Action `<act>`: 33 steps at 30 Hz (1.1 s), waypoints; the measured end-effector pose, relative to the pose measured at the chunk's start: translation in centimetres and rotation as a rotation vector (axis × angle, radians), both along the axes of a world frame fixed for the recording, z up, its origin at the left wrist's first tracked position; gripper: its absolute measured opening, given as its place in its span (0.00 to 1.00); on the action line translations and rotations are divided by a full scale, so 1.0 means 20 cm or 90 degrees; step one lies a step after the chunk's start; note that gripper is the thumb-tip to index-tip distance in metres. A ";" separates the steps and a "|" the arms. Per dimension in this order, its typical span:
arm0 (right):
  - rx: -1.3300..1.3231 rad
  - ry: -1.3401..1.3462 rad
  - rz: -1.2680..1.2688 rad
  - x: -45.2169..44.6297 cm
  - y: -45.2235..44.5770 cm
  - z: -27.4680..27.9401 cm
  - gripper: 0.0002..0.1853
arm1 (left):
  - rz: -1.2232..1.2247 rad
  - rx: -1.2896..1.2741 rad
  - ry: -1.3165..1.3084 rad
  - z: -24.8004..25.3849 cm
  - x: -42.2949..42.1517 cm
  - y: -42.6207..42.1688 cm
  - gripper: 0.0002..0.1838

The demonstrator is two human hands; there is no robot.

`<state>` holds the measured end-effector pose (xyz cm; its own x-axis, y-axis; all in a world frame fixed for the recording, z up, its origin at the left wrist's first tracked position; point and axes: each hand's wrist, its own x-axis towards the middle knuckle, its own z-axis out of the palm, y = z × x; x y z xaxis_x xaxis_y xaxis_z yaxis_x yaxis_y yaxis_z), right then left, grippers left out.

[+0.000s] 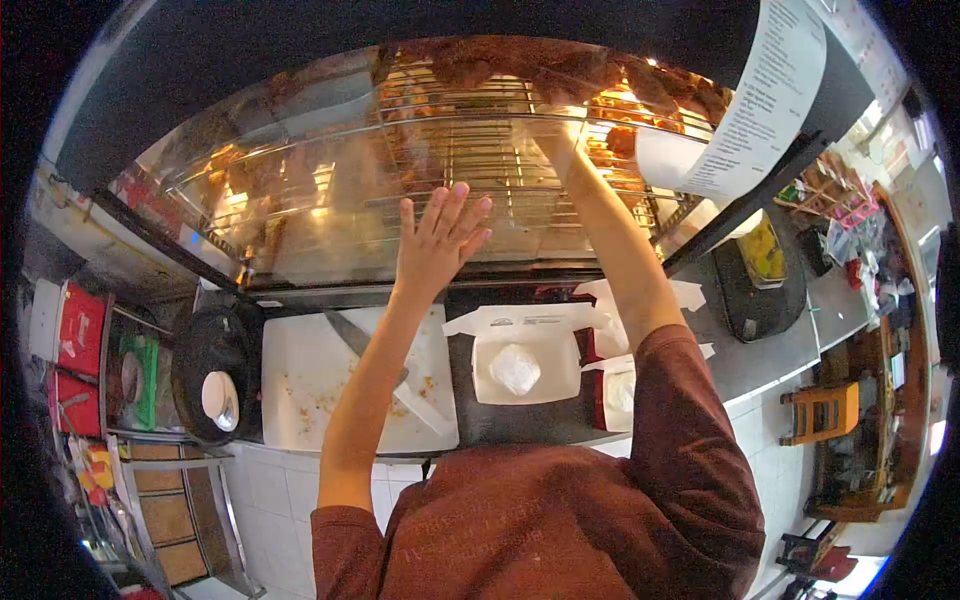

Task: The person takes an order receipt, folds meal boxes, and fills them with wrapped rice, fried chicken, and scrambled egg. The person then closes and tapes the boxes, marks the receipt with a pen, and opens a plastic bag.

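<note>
Spread fingers show on my left hand [437, 238], which is raised against or just before the glass front of a lit warming cabinet [450, 215] and holds nothing. My right arm reaches up into the cabinet, where my right hand [560, 130] is near the wire racks [510, 150] and roasted meat [620, 140]; glare and blur hide its fingers. Below, a white cutting board [300, 370] with crumbs bears a cleaver [425, 408]. Right of the board, an open white box [485, 385] holds a white wrapped bundle [515, 369].
More open boxes [617, 395] stand beside my right arm. A printed paper [765, 100] hangs at the upper right. A black tray [755, 310] and a container of yellow food [762, 252] are on the right counter. A round white-lidded item [220, 400] sits at the left.
</note>
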<state>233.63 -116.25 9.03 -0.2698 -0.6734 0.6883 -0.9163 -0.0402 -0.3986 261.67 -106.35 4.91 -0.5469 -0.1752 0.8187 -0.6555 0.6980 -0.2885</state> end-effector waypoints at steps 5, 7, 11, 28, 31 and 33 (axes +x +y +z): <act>0.027 -0.166 0.124 -0.08 0.08 -0.04 0.20 | -0.003 0.031 -0.019 0.00 0.01 0.01 0.36; 0.035 -0.226 0.158 -0.10 0.17 -0.05 0.20 | -0.007 0.011 -0.006 0.00 0.01 0.00 0.36; 0.077 -0.334 0.203 0.00 0.50 0.05 0.20 | -0.022 0.011 0.010 -0.01 0.00 0.00 0.36; -0.178 -1.049 0.354 0.20 2.24 -0.10 0.28 | -0.049 0.005 -0.016 -0.02 -0.52 0.21 0.34; -0.126 -0.983 0.151 0.23 2.55 -0.30 0.30 | -0.051 -0.007 -0.034 -0.01 -0.70 0.32 0.33; -0.157 -0.959 0.075 0.27 2.60 -0.38 0.28 | -0.040 -0.003 -0.054 0.01 -0.81 0.38 0.33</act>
<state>239.06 -64.21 1.34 -0.7531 -0.6538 -0.0738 0.3345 -0.2839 -0.8986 245.51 -98.82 5.04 -0.6236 -0.1347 0.7701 -0.5836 0.7357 -0.3438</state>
